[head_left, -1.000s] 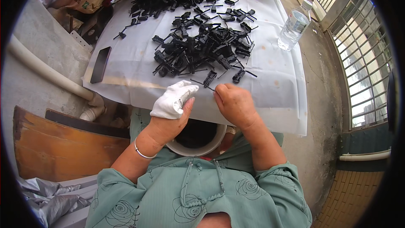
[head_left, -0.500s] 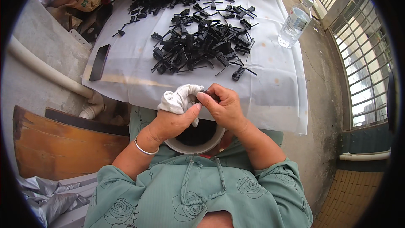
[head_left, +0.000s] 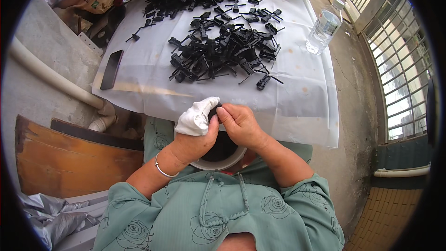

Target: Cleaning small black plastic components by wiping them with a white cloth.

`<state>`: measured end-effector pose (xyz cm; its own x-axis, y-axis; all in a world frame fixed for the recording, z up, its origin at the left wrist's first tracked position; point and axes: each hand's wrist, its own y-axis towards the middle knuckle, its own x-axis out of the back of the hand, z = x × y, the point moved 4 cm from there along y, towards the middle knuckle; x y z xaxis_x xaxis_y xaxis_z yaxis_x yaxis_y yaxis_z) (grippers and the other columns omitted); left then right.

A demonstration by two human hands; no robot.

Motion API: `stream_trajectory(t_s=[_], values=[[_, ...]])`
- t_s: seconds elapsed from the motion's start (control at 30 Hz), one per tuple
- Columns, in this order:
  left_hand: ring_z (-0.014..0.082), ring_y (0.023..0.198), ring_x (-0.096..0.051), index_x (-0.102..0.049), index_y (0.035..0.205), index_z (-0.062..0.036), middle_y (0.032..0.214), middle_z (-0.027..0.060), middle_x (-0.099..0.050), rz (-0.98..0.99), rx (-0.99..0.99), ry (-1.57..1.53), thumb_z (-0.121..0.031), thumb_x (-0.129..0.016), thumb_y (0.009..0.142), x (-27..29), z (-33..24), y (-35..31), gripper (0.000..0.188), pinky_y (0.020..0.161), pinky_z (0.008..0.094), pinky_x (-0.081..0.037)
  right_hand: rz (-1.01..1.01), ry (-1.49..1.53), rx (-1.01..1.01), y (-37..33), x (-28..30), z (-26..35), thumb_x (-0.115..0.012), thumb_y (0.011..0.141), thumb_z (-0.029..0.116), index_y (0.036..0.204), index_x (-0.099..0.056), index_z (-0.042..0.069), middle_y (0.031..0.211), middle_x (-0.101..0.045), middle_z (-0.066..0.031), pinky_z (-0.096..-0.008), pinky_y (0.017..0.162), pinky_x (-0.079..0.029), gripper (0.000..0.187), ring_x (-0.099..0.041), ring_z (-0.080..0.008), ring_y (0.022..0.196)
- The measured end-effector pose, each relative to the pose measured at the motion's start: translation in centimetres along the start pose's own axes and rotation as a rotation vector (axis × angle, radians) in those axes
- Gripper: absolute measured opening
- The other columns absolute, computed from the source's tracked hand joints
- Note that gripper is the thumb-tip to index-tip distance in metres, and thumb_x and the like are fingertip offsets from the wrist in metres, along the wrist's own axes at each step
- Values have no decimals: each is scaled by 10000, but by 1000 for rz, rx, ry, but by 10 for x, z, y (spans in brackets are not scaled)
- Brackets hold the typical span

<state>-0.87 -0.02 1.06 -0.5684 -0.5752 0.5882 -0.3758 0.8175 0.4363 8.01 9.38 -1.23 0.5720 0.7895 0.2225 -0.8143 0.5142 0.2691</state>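
Pinching a black part [head_left: 214, 111] with left hand [head_left: 203, 137], through white cloth [head_left: 191, 120], and right hand [head_left: 241, 123], close together between pile [head_left: 218, 49] and bucket [head_left: 219, 164]. Best to brace firmly on the left, press gently with right fingertips; cannot tell exact hold beneath the fingers.

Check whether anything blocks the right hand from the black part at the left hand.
Nothing visible does: the right hand touches the black part, which shows only partly beside the white covering on the left hand.
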Motion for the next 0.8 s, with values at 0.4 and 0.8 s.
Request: stream_trajectory(t_s=[0.4, 0.8], values=[[330, 843, -609, -573, 1041, 38, 931, 193, -613, 4, -61, 144, -8, -570, 748, 1, -6, -1, 296, 743, 355, -502, -28, 109, -89, -1, -16, -25, -507, 900, 168, 728, -527, -17, 559, -485, -133, -326, 486, -378, 254, -388, -167, 498], [80, 663, -478, -369, 1215, -4, 894, 40, -552, 158, 498, -916, -31, -459, 904, 6, 18, 2, 325, 599, 232, -441, 123, -288, 118, 2, 16, 7, -632, 796, 86, 891, -615, 16, 629, -524, -86, -287, 517, -405, 119, -489, -177, 547]])
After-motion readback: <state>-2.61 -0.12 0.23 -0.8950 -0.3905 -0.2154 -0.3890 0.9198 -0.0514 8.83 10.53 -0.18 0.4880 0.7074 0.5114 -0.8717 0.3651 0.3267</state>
